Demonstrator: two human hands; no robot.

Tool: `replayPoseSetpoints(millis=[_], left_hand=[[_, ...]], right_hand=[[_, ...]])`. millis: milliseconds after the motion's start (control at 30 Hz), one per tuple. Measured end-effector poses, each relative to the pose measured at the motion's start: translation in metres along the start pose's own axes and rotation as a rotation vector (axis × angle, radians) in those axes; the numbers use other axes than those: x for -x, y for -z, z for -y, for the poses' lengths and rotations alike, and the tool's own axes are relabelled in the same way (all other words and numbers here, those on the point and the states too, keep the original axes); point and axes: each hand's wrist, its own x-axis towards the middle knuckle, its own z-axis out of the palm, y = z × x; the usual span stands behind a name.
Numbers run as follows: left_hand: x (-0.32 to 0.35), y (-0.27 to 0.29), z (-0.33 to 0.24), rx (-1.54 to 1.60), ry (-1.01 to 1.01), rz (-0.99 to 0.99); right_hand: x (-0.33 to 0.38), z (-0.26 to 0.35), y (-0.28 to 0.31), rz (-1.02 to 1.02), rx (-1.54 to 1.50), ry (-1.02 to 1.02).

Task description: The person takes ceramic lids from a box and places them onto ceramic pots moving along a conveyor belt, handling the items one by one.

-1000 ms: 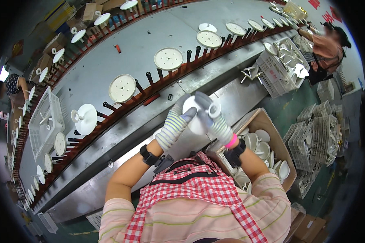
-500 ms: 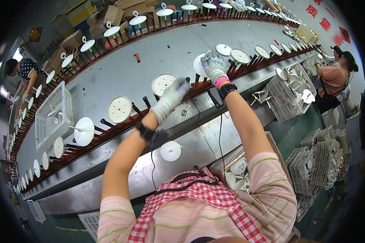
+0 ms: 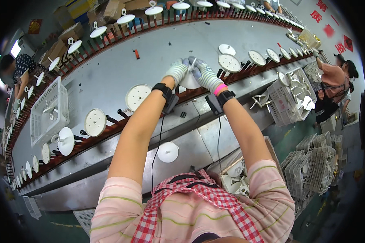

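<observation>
Both hands, in white-and-grey striped work gloves, meet over one white round disc with an upright stem [image 3: 189, 82] on the near side of the line. My left hand [image 3: 177, 72] is closed, its fingertips at the stem from the left. From the right, my right hand [image 3: 206, 76] is closed round the same stem; the fingers partly hide it. Flat white discs with small holes stand on the dark holders on either side, one disc [image 3: 137, 97] to the left and another disc [image 3: 230, 63] to the right. Beyond them, a loose white disc [image 3: 227, 49] lies on the grey table.
A white plastic crate [image 3: 48, 115] stands on the table at left. A heaped crate [image 3: 286, 106] is at right, with stacked baskets [image 3: 298, 172] below. A loose disc [image 3: 167, 152] lies on the metal ledge [image 3: 190, 141]. Other people work at far left and right.
My left hand has moved up and right to join my right hand at the stemmed disc. My right hand has shifted slightly left. The near row of discs has moved left along the line.
</observation>
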Motion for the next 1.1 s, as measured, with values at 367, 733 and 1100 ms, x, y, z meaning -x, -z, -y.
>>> replayPoseSetpoints(millis=[367,733,1100], left_hand=[[-0.005,0.036,0.041,-0.519,-0.169,0.122],[0.031,0.061,0.161,-0.341,-0.281,-0.176],[0.075,0.123,0.24,-0.332,-0.255,-0.371]], right_hand=[[-0.072,0.013,-0.063,0.498,0.245,-0.441],[0.046,0.078,0.022,0.594,-0.622,-0.359],[0.496,-0.069,0.089,0.638,-0.109,-1.304]])
